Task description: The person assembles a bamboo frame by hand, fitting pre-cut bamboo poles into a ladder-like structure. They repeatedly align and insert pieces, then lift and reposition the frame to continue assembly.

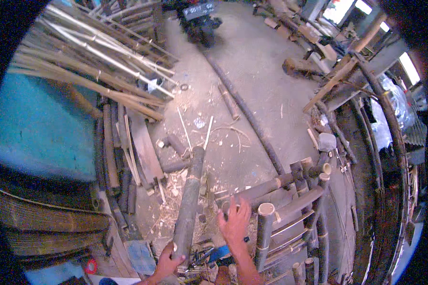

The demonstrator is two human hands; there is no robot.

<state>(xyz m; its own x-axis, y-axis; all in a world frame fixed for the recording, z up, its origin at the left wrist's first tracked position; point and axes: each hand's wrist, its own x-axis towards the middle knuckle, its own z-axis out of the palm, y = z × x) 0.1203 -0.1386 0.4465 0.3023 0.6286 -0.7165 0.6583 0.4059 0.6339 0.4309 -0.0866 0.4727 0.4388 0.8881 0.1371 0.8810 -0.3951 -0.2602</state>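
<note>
My left hand (168,262) is closed around the near end of a thick grey-brown bamboo pole (189,202), which slants away from me over the floor. My right hand (236,225) is raised to the right of that pole, fingers apart, with nothing visible in it. Behind its fingertips runs a horizontal bamboo length (264,188); I cannot tell whether they touch. Beside my right hand stands a bamboo frame (265,235) of upright posts and crosspieces. A blue object (218,253) lies low between my hands, partly hidden.
Wood shavings (176,190) litter the floor around the pole. Bundled long strips (104,61) reach in from the left, above a teal surface (43,128). A long dark pole (242,111) lies across the floor towards a parked motorbike (199,23). Stacked bamboo pieces (111,147) line the left.
</note>
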